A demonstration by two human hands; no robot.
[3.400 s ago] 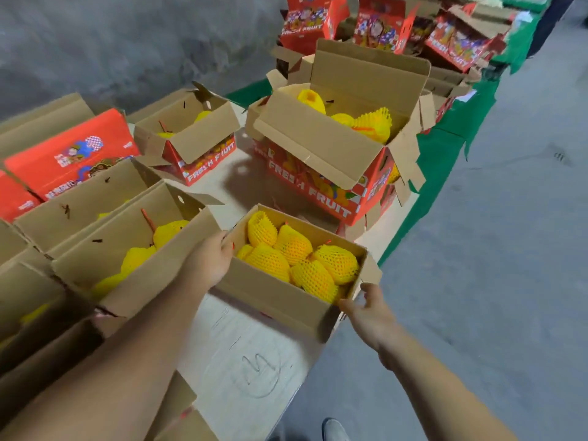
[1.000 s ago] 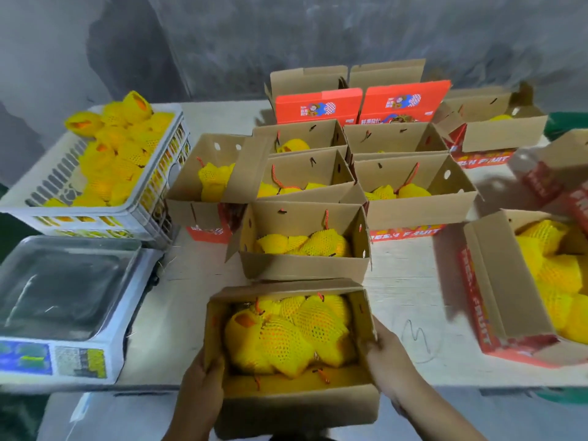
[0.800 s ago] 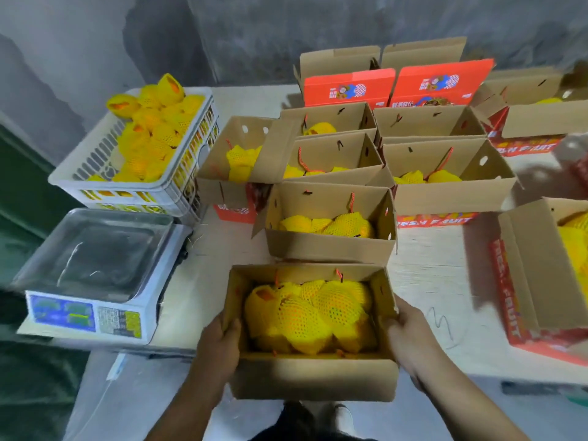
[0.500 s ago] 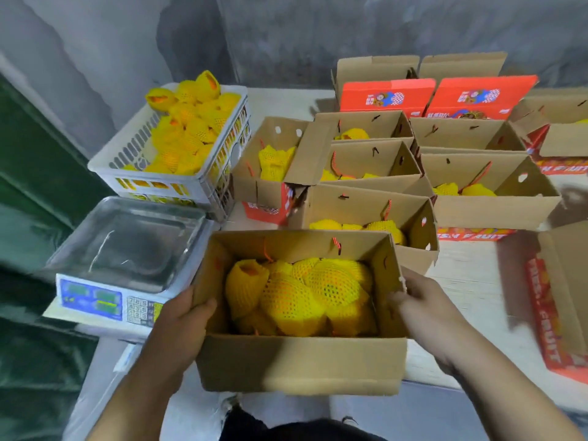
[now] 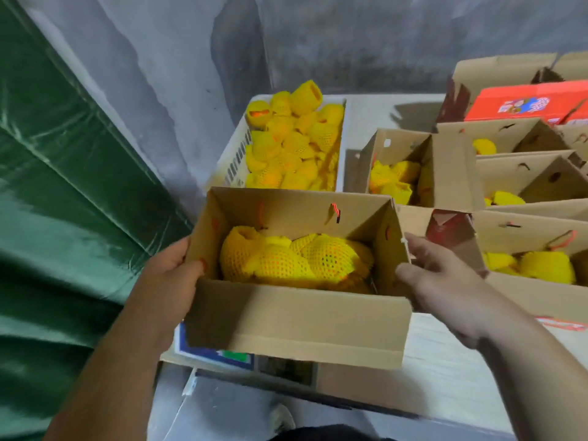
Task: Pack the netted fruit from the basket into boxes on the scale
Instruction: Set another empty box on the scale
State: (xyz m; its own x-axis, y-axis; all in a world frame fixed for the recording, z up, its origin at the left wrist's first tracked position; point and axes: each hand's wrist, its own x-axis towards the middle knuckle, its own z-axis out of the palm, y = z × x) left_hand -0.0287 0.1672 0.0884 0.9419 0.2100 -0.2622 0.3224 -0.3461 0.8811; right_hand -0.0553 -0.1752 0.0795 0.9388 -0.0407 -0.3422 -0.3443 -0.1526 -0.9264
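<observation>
Now each hand, left hand (image 5: 170,275) and right hand (image 5: 436,275), grips an end of the box (image 5: 296,326) over the scale (image 5: 216,354)

Both bare forearms reach forward from below. The left hand (image 5: 171,275) grips the left wall of the cardboard box (image 5: 296,329), thumb hooked over its rim; the right hand (image 5: 436,275) cups the right wall, fingers curled.
</observation>
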